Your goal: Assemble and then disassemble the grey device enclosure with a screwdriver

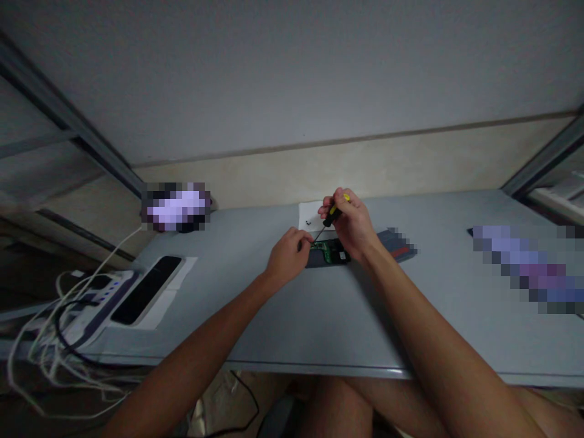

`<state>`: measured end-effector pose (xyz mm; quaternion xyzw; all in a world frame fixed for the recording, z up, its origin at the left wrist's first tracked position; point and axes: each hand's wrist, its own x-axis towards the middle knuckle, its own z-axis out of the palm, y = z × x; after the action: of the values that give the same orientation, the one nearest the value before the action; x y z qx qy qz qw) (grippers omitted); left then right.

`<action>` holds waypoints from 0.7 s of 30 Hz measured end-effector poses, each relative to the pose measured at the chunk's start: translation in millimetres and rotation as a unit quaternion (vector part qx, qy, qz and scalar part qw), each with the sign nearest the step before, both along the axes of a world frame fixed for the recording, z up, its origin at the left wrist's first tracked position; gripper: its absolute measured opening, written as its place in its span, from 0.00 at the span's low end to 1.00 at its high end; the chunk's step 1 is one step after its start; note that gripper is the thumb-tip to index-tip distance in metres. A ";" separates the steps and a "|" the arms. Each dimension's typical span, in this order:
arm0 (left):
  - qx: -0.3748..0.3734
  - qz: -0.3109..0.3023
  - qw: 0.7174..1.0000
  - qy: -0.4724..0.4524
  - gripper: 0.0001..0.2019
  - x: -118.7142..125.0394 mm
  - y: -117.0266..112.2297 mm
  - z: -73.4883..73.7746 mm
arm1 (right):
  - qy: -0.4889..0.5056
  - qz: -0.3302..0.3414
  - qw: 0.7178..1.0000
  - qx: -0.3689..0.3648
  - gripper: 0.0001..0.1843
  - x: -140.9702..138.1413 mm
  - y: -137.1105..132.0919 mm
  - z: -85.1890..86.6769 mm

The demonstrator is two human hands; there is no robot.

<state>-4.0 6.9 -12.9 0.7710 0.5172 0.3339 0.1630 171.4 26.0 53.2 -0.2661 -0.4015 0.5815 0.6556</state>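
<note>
My right hand (356, 226) is closed round the black and yellow handle of a screwdriver (331, 216). Its thin shaft slants down to the left, with the tip at the green circuit board (327, 250) of an opened flat electronic device (314, 260). The device lies on the grey table and has a dark section at its right end. My left hand (288, 255) grips the device's left end, fingers bent close to the screwdriver tip; the fingertips are partly hidden. Behind the device lies a white paper (307, 211) with small dark bits on it.
A flat grey piece (392, 238) with a reddish strip lies right of the device. To the left are a black-screened phone (148, 291) on paper, a power strip (107, 298) and tangled cables (50, 365). Blurred-out items (176, 207) stand at the back left; others (529, 264) lie right.
</note>
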 end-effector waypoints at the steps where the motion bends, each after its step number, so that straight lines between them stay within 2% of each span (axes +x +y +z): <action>1: 0.002 -0.002 1.000 -0.001 0.12 -0.1 0.2 -0.3 | -0.004 -0.001 1.000 0.004 0.35 -0.4 0.5 -0.3; 6: -0.004 -0.003 1.000 -0.003 0.12 -0.1 0.3 0.2 | -0.011 -0.030 0.999 0.019 0.39 -2.8 6.3 -3.5; 9: -0.005 0.001 1.000 -0.002 0.13 0.2 -0.1 0.7 | 0.010 -0.031 0.999 0.006 0.35 -0.9 7.6 -2.6; 15: -0.009 0.008 1.000 -0.001 0.13 0.3 -0.1 0.4 | 0.050 0.009 0.998 -0.025 0.25 3.5 5.3 0.1; 21: -0.008 0.002 1.000 -0.004 0.13 -0.2 0.1 -0.2 | 0.039 0.010 0.999 -0.013 0.28 3.8 1.7 -0.3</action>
<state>-4.2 7.0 -13.1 0.7674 0.5204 0.3335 0.1708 175.2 27.8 52.9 -0.2477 -0.3709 0.6031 0.6613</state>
